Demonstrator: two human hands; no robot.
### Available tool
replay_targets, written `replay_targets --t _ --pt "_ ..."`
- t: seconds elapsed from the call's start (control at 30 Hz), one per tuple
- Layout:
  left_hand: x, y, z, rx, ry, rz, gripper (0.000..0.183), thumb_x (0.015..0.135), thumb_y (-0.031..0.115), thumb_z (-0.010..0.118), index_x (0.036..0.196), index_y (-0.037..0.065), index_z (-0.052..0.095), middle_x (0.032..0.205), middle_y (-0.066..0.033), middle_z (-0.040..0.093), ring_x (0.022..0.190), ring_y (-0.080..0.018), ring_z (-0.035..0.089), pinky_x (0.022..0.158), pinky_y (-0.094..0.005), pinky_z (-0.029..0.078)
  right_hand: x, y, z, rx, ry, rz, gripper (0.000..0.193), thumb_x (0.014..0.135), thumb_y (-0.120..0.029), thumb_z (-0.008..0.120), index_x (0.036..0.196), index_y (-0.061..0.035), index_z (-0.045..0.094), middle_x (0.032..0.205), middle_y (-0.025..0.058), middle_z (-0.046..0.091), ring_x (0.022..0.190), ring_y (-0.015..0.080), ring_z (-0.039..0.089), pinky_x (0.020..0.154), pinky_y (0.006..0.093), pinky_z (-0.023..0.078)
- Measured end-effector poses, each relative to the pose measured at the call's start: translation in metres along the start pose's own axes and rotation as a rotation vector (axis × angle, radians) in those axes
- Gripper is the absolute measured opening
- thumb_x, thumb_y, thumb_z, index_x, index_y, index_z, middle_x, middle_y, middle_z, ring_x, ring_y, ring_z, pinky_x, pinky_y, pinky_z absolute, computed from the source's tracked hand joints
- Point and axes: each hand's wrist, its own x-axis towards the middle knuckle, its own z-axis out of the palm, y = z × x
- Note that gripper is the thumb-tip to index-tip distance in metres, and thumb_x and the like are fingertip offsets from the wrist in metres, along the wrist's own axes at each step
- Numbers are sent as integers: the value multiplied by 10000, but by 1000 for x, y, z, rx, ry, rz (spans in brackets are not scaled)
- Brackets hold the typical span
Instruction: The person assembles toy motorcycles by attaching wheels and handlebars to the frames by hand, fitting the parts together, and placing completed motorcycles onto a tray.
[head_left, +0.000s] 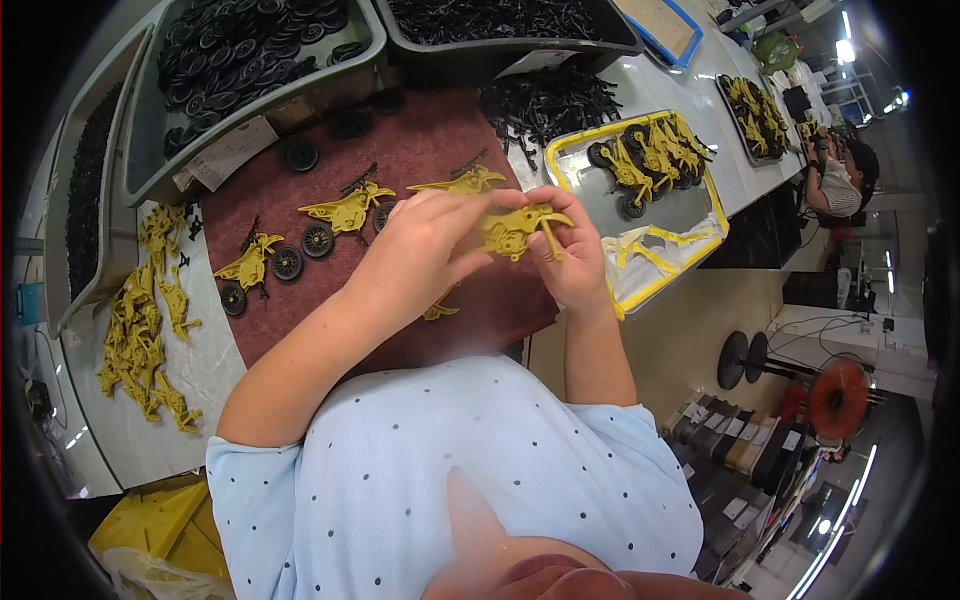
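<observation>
A: Where's the piece being worked on?
B: Raised over the right part of the maroon cloth (430, 130), between both hands: a yellow toy motorbike body (508, 236).
A: What can't you see of it?
B: Its left end. The fingers of the left hand (420, 245) cover it, and a hazy patch blurs their tips. Fingers and thumb are partly closed around that end; whether they actually pinch it, I can't tell.
A: And the other one?
B: The right hand (578, 262) is closed on the front end, the thumb against the prongs.
A: How does the body look?
B: Plain bright yellow, with moulded engine relief in the middle, a curved fender at the right and thin fork prongs slanting down.
A: What else is cut off?
B: Of the three yellow-and-black toy motorbikes (345, 212) lined up on the cloth, the rightmost is partly behind the hands. Another yellow part (440, 306) peeks out below the left wrist.
A: Room to move?
B: The cloth's right edge is just beneath the right forearm, and the yellow-rimmed tray (580, 178) sits right beside that hand. The torso (380, 480) is close in front. Beyond the motorbikes there's a bare stretch of cloth, up to the grey bin (310, 108) of wheels and the loose black parts (550, 105). A yellow heap of bodies (135, 340) bounds the left.
</observation>
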Motion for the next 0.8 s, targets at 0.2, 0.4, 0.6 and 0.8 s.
replay_targets --t 0.2,0.4,0.6,0.8 --pt "-9 -18 6 261 59 -24 440 668 95 787 1079 9 657 1014 -90 629 964 -269 581 862 -375 445 7 -2 -2 -297 59 108 470 900 7 572 1344 36 422 1196 121 574 1013 141 595 885 270 488" --pt "2 -32 14 402 146 -78 385 670 108 780 1030 24 674 985 -71 613 941 -251 564 823 -360 436 18 -4 -18 -499 213 245 423 907 36 453 1329 58 468 1090 91 604 866 115 585 780 238 474" --pt "19 -42 21 476 145 -105 339 695 125 761 1009 27 680 988 -68 615 968 -246 563 843 -371 428 31 19 -27 -836 418 73 340 923 -45 527 1251 39 556 1059 77 620 799 95 583 723 222 482" --pt "21 -50 22 481 104 -88 344 697 128 758 1018 34 679 1005 -67 614 984 -250 565 864 -385 420 38 18 -28 -1065 364 27 333 854 -103 677 1171 -10 630 1008 70 620 746 90 577 664 235 486"
